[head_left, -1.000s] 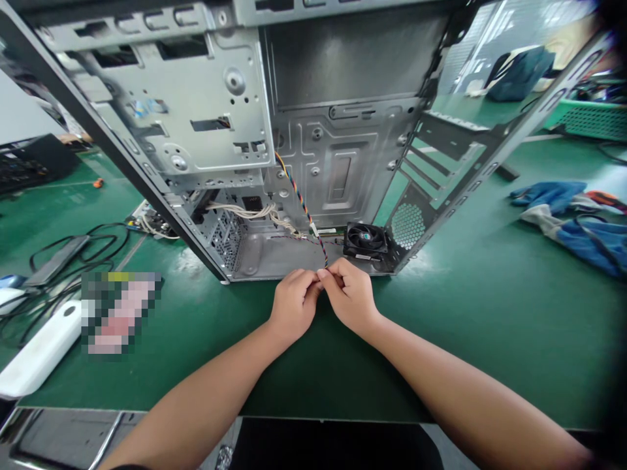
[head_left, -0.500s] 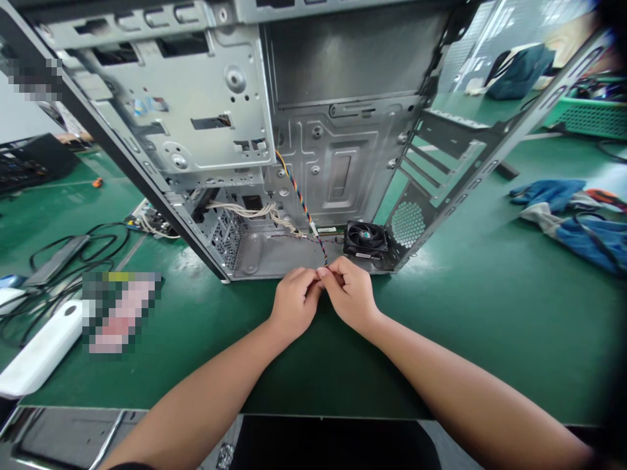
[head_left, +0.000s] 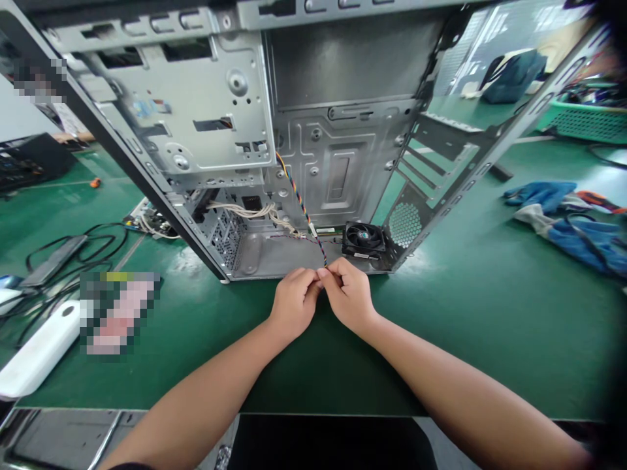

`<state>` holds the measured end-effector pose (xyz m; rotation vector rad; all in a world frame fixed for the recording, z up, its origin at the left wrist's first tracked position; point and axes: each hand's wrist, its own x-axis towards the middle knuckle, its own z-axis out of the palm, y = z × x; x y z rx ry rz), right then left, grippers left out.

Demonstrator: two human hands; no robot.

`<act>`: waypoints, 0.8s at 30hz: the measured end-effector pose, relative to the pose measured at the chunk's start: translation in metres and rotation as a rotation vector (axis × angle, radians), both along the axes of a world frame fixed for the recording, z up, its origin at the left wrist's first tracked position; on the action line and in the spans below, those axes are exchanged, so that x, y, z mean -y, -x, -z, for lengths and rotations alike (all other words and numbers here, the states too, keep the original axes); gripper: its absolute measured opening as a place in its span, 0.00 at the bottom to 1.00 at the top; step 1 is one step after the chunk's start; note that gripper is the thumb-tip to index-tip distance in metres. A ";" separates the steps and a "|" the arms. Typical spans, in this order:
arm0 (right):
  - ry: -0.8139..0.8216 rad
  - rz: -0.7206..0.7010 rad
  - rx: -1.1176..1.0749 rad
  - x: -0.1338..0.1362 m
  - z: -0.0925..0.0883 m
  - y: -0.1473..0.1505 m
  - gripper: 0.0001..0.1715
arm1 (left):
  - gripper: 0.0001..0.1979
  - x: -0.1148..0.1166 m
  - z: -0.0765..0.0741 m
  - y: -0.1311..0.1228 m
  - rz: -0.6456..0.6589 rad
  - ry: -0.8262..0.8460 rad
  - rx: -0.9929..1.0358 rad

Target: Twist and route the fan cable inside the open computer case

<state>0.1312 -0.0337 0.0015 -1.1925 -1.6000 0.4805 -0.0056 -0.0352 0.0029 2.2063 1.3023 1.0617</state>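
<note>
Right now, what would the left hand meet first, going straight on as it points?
Probably the right hand, its fingertips close against the left hand at the twisted cable; depth unclear.

The computer case (head_left: 360, 72) looks smooth bare metal, the fan (head_left: 363, 239) matt plastic, the tabletop (head_left: 480, 320) smooth and glossy.

In the centre there is one open computer case (head_left: 355, 72), with one cooling fan (head_left: 362, 239) and one multicoloured twisted cable (head_left: 299, 196). Lower, there are two hands: one left hand (head_left: 292, 301), one right hand (head_left: 350, 294). At upper right, one green basket (head_left: 585, 121) is seen.
</note>
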 end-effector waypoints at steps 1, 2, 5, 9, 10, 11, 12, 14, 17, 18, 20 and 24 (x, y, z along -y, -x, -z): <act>-0.002 0.000 -0.002 0.000 0.000 0.000 0.15 | 0.11 0.000 0.000 0.000 -0.003 -0.003 -0.005; -0.003 -0.001 -0.002 0.000 0.000 0.000 0.15 | 0.11 0.000 -0.001 0.000 -0.006 -0.005 -0.008; -0.001 -0.004 0.004 0.000 0.001 -0.001 0.15 | 0.11 0.001 -0.001 -0.001 -0.015 -0.007 -0.007; -0.008 0.002 0.012 -0.002 0.002 -0.001 0.15 | 0.10 0.001 0.000 -0.001 -0.015 0.003 0.001; -0.008 -0.004 0.012 -0.002 0.002 -0.001 0.15 | 0.10 0.001 0.000 -0.001 -0.014 0.002 0.002; -0.012 -0.003 0.007 -0.002 0.002 -0.001 0.15 | 0.10 0.001 0.000 -0.001 -0.015 0.001 0.002; -0.011 -0.006 0.002 -0.002 0.002 0.000 0.15 | 0.10 0.001 0.000 -0.001 -0.015 0.000 0.001; -0.014 -0.008 -0.007 -0.002 0.001 0.000 0.15 | 0.11 0.000 0.000 -0.001 -0.013 0.003 -0.003; -0.012 -0.010 -0.012 -0.002 0.001 0.000 0.16 | 0.10 -0.001 0.000 -0.001 -0.007 0.008 0.004; -0.008 -0.010 -0.011 -0.002 0.001 0.000 0.15 | 0.10 -0.001 0.000 -0.001 -0.007 0.006 0.007; 0.003 -0.011 -0.009 -0.002 0.002 0.000 0.15 | 0.10 -0.002 0.001 -0.001 -0.011 0.002 0.009; 0.006 -0.014 -0.004 -0.002 0.002 0.000 0.15 | 0.09 -0.001 0.002 -0.001 -0.023 0.001 0.024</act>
